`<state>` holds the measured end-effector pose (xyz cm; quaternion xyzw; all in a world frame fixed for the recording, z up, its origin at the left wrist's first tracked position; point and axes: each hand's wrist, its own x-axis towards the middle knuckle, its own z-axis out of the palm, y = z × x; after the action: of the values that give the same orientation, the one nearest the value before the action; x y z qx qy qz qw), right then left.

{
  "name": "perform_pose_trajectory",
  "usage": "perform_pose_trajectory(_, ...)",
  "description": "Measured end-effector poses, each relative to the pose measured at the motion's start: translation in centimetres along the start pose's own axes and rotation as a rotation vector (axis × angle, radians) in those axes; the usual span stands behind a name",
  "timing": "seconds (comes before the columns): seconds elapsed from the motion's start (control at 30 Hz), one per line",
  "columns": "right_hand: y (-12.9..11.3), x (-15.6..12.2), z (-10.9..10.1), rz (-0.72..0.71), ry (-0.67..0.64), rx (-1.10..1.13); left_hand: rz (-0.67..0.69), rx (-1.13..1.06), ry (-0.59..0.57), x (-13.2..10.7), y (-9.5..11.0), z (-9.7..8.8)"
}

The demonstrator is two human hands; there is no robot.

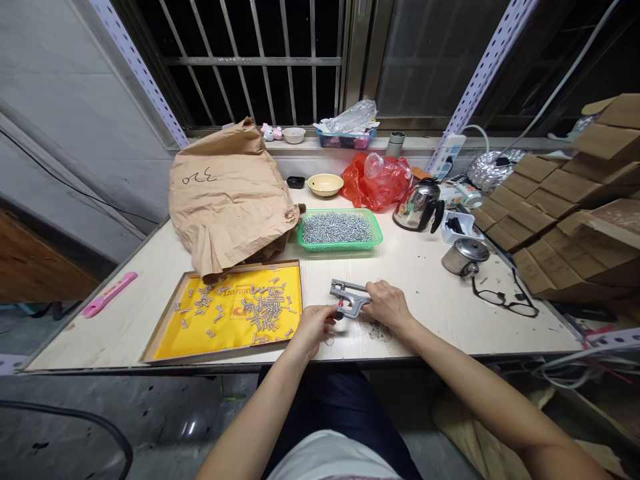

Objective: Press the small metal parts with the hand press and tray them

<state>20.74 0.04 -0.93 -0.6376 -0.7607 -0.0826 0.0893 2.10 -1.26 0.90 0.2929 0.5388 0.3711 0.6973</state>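
A grey metal hand tool (pixel 356 301), shaped like a clamp or press with a red part near its jaw end, is held just above the table near its front edge. My right hand (pixel 390 305) is closed around its handle end. At the tool's lower left, my left hand (pixel 316 325) is closed, thumb and finger pinching near a small black round piece (pixel 339 314). Whether another small part sits between those fingers is hidden. Left of my hands lies a shallow tray with a yellow lining (pixel 190 337), bearing many small metal spring-like pieces (pixel 267 308).
Beyond the tool stands a green basket (pixel 341 247) full of small metal pins. A brown paper sack (pixel 225 193) leans behind the tray. To the right are a kettle (pixel 419 205), a lidded metal cup (pixel 463 257), eyeglasses (pixel 517 308) and stacked cardboard boxes (pixel 565 247). A pink strip (pixel 110 295) lies far left.
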Motion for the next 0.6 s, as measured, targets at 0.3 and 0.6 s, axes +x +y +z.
perform_pose_trajectory(0.3, -0.3, -0.2, -1.2, 0.013, 0.190, 0.077, 0.060, 0.157, -0.020, 0.8, -1.3, -0.3)
perform_pose_trajectory(0.6, 1.4, -1.2, 0.0, 0.118, 0.157, 0.078, 0.502, 0.282, 0.220, 7.8, 8.5, 1.3)
